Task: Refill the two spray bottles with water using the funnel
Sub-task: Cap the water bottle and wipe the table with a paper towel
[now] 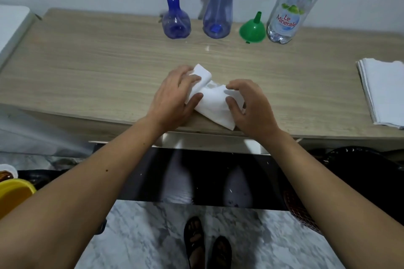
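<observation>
We see a wooden table (pixel 87 54) from above. At its back, left to right, stand a round-bellied spray bottle (pixel 176 18) with a pink and blue trigger, a taller spray bottle (pixel 217 10) with a blue trigger, a green funnel (pixel 252 28) resting mouth-down, and a clear water bottle (pixel 288 11) holding only a little water at its base. Both spray bottles look nearly empty, so we judge them light and easily tipped; grasp each around the body. The funnel looks stiff and light; lift it by the spout. Near the front edge, the left hand (pixel 175 96) and right hand (pixel 249 102) each pinch a soft white cloth (pixel 215 98) with curled fingers. Stacked white cloths (pixel 382 91) lie far right.
</observation>
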Demonstrator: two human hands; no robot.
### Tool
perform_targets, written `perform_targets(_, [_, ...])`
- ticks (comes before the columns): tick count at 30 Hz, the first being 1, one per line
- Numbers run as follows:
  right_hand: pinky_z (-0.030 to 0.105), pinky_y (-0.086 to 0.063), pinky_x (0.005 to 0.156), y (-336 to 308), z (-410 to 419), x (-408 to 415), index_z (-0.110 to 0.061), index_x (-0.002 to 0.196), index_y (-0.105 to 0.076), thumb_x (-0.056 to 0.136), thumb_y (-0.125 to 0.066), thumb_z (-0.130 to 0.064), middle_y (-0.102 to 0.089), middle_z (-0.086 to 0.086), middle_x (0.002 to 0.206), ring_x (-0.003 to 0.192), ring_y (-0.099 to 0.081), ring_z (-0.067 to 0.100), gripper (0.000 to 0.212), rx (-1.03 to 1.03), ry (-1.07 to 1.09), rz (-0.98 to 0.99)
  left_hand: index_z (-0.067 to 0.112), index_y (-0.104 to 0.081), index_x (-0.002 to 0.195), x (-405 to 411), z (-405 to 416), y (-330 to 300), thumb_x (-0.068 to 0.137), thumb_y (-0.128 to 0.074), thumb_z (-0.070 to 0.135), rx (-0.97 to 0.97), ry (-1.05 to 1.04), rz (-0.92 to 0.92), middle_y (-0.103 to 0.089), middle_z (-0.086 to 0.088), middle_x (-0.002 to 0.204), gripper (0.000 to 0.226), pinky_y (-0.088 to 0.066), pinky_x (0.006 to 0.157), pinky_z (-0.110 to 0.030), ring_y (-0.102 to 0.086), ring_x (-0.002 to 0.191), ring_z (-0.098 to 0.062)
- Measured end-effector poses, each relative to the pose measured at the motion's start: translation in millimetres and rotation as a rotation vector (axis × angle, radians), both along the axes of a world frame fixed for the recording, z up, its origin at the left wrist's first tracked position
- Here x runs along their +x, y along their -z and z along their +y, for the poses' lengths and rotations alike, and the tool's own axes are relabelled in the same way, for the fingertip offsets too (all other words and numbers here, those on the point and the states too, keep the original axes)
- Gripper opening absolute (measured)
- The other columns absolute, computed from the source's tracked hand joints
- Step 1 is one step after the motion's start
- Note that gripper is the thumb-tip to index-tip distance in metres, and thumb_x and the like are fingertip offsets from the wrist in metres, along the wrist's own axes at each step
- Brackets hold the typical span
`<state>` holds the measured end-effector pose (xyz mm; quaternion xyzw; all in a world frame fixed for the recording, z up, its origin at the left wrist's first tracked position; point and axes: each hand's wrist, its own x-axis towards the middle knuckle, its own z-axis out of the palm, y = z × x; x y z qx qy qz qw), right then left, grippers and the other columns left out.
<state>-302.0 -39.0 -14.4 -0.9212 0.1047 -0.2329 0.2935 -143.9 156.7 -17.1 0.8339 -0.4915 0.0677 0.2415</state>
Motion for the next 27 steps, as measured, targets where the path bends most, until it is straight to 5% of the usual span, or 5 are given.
perform_targets(5, [0.041,-0.025,0.129,12,1,4,-0.004,0.16,-0.036,0.107,-0.044,-0.041,-0.035,0.014,0.168,0.158,-0.029,0.03,0.065,-0.134,-0.131,0.292,0.009,-0.03,0.164,7,-13,11,0.109,-0.038,0.039,0.275,0.128,0.073,-0.016,-0.018,0.175,0.064,-0.016,0.132,-0.049,-0.014,0.163,-0.034])
perform_targets(13, [0.049,-0.02,0.13,18,5,10,-0.002,0.163,-0.027,0.107,-0.016,-0.046,-0.022,0.016,0.173,0.162,-0.016,0.032,0.072,-0.376,-0.172,0.463,0.009,-0.023,0.167,3,-3,12,0.105,-0.016,0.049,0.392,0.036,0.066,-0.022,-0.014,0.174,0.074,-0.012,0.132,-0.045,-0.017,0.162,-0.031])
perform_targets(23, [0.051,-0.026,0.129,11,41,29,-0.001,0.161,-0.032,0.109,-0.021,-0.043,-0.027,0.018,0.171,0.16,-0.024,0.034,0.067,-0.475,-0.282,0.455,0.006,-0.028,0.165,-16,49,17,0.108,-0.024,0.043,0.339,-0.131,0.068,-0.027,-0.017,0.172,0.068,-0.016,0.131,-0.045,-0.022,0.161,-0.031])
perform_targets(27, [0.051,-0.025,0.128,12,64,51,-0.002,0.162,-0.031,0.107,-0.017,-0.046,-0.026,0.018,0.172,0.161,-0.023,0.034,0.072,-0.449,-0.33,0.466,0.009,-0.02,0.167,3,76,14,0.105,-0.011,0.049,0.415,-0.182,0.061,-0.018,-0.013,0.175,0.075,-0.011,0.132,-0.045,-0.015,0.163,-0.027])
